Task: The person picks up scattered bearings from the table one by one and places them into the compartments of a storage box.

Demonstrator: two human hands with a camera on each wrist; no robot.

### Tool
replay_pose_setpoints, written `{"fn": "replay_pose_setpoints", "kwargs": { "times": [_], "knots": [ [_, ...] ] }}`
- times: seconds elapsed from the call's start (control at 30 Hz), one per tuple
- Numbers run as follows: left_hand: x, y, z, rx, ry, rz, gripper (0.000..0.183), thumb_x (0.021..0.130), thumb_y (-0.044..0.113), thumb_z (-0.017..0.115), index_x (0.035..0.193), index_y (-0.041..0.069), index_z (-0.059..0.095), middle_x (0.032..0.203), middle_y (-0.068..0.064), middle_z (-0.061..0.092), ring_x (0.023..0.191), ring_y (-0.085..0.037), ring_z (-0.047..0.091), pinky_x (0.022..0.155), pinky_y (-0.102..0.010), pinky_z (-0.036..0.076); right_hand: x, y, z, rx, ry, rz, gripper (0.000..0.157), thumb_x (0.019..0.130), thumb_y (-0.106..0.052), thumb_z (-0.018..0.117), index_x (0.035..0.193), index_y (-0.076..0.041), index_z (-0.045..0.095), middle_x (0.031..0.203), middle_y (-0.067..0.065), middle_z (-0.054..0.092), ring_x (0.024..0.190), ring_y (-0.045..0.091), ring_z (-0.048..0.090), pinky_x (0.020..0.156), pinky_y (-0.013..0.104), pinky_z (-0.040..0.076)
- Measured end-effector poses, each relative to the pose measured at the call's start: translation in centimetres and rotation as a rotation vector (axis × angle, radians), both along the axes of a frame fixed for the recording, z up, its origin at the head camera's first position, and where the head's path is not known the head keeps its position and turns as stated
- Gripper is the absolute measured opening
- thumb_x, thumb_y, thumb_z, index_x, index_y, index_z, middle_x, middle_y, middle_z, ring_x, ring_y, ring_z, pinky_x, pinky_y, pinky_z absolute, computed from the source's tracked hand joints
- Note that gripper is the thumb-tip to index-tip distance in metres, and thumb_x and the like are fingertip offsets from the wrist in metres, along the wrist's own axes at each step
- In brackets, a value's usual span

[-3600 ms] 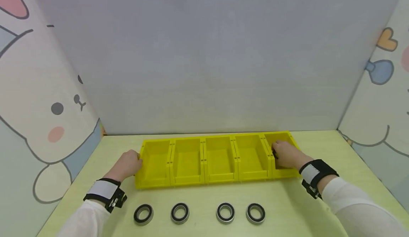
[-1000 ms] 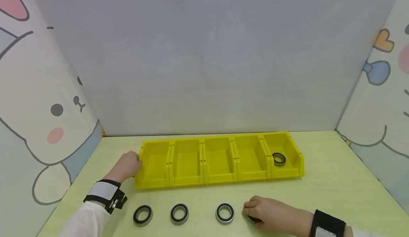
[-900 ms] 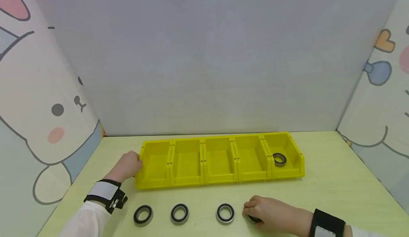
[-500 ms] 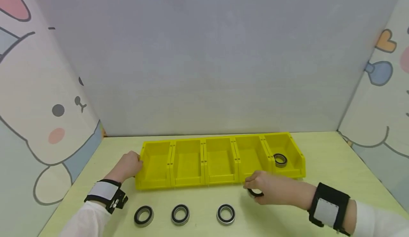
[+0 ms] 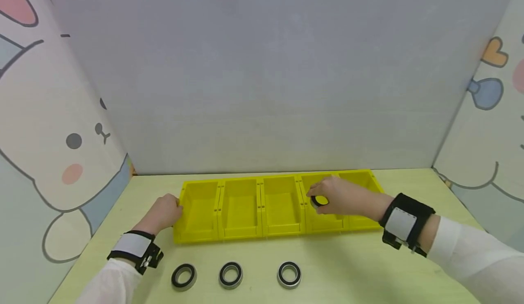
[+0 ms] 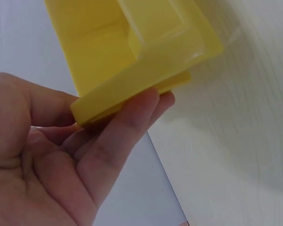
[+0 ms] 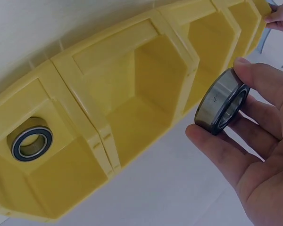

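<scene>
Right wrist: the right hand pinches a bearing between fingertips.

A silver-and-black bearing — pinched, tilted — hangs over a row of five yellow bins.

Head view: left hand at eight o'clock, left forearm aimed at one, fingers gripping. Right hand at four, right forearm aimed at ten, fingertips pinching.

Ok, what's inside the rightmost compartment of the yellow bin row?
One black-and-silver bearing, which the right wrist view shows. In the head view, the right hand and forearm cover it. Whatever lies directly beneath the bearing can't be seen.
</scene>
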State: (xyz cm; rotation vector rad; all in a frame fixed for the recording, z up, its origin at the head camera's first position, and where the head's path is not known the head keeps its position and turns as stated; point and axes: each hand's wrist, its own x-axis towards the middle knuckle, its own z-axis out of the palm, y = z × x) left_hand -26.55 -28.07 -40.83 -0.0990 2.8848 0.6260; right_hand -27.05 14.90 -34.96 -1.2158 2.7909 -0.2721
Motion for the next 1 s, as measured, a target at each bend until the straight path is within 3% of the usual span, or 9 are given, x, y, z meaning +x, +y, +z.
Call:
{"fn": "replay_pose_setpoints", "kwargs": {
  "times": [0.27,0.5,0.73,1.0],
  "knots": [
    [0.0,0.0,0.1,-0.016,0.015,-0.011,0.021,0.094,0.007,0.044,0.087,-0.007,0.058,0.069,-0.009,0.052,0.062,-0.018,0.052,0.055,-0.026,0.044,-2.9,0.0,-2.6,-0.045,0.049,-0.136,0.038,0.082,-0.015,0.072,0.115,0.002,0.064,0.112,0.014,0.066,0.098,0.024,0.063,0.083,0.035,0.052],
    [0.0,-0.2,0.0,0.000,0.010,-0.006,0.019,0.094,0.007,0.045,0.085,-0.005,0.057,0.068,-0.007,0.049,0.062,-0.018,0.051,0.055,-0.026,0.043,-4.3,-0.9,-5.0,0.032,-0.016,-0.230,0.038,0.082,-0.015,0.072,0.117,-0.001,0.064,0.109,0.012,0.067,0.089,0.020,0.062,0.083,0.035,0.052],
    [0.1,-0.3,0.0,0.015,0.008,-0.001,0.020,0.093,0.007,0.045,0.088,-0.007,0.058,0.071,-0.008,0.052,0.063,-0.018,0.053,0.056,-0.027,0.046,-4.9,-1.1,-7.4,0.043,-0.017,-0.212,0.021,0.082,-0.011,0.072,0.101,-0.003,0.069,0.081,0.004,0.062,0.065,0.014,0.049,0.062,0.025,0.045],
    [0.1,-0.2,0.0,0.020,0.014,-0.005,0.020,0.093,0.006,0.044,0.085,-0.006,0.058,0.070,-0.008,0.052,0.062,-0.018,0.053,0.056,-0.027,0.046,-5.1,-0.8,-9.8,0.016,-0.019,-0.175,0.006,0.082,-0.007,0.071,0.083,-0.006,0.065,0.068,0.000,0.053,0.059,0.012,0.045,0.056,0.025,0.040]
  ]
}}
